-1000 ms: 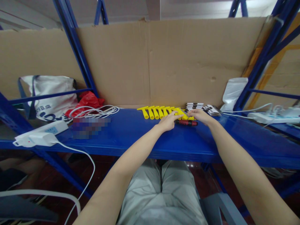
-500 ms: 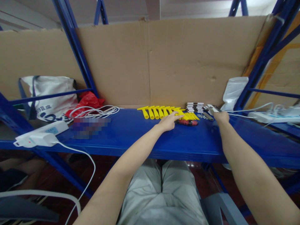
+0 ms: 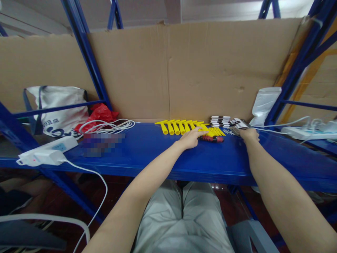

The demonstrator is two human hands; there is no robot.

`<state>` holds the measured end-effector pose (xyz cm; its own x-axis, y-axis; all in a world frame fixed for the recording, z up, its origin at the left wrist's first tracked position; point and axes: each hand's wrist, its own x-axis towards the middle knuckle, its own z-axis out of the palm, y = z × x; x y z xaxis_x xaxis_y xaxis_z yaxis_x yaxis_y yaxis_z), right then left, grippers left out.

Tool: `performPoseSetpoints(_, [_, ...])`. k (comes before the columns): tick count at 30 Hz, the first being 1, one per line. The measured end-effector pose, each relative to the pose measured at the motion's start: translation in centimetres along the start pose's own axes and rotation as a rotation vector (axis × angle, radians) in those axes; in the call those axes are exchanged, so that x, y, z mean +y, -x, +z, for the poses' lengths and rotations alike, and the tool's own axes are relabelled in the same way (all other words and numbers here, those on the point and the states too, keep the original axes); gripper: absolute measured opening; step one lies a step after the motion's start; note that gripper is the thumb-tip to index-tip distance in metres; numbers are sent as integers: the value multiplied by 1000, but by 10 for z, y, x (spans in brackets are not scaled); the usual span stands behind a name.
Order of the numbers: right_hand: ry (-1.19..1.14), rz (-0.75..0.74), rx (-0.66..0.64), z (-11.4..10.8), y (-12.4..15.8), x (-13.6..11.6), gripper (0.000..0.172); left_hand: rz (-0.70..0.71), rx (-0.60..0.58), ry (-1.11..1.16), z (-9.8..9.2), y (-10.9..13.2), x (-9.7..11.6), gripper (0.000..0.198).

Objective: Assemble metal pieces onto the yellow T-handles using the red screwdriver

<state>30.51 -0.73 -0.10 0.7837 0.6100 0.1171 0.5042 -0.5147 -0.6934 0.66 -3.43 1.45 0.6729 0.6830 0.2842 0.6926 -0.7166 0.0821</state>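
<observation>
My left hand point(image 3: 191, 138) lies on the blue shelf point(image 3: 158, 154), fingertips touching the nearest of a row of yellow plastic handles point(image 3: 184, 125). A red and black tool point(image 3: 211, 139) lies just right of that hand. My right hand point(image 3: 249, 134) rests at the small pile of grey and white flat pieces point(image 3: 238, 123), fingers curled on one of them. A stack of white and black pieces point(image 3: 219, 121) stands between the yellow row and that pile.
A cardboard wall point(image 3: 184, 66) backs the shelf. On the left lie coiled white cables point(image 3: 110, 125), a red bag point(image 3: 99, 113), a white tote point(image 3: 56, 109) and a power strip point(image 3: 44, 151). A white pouch point(image 3: 264, 102) and another power strip point(image 3: 308, 131) sit at right.
My right hand has moved from the yellow handles rightward to the pile of grey and white pieces. My left hand has stayed by the yellow row.
</observation>
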Motion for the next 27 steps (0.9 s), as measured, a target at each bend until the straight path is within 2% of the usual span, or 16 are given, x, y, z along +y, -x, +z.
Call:
performPoseSetpoints(12, [26, -23, 10, 2, 2, -2, 52, 18, -17, 8, -3, 1, 3, 71])
performPoseSetpoints(16, [67, -123, 65, 0, 9, -9, 41, 29, -12, 0, -2, 0, 2, 71])
performPoseSetpoints(19, [99, -287, 81, -1, 15, -19, 36, 54, 13, -6, 2, -2, -1, 71])
performPoseSetpoints(23, [48, -655, 39, 3, 25, -35, 40, 94, 56, 39, 7, -5, -5, 75])
performPoseSetpoints(25, [26, -857, -46, 8, 33, -42, 43, 67, 67, 53, 7, -6, -5, 75])
performPoseSetpoints(27, [16, -1046, -191, 14, 42, -47, 45, 19, 61, 54, 6, -5, -4, 72])
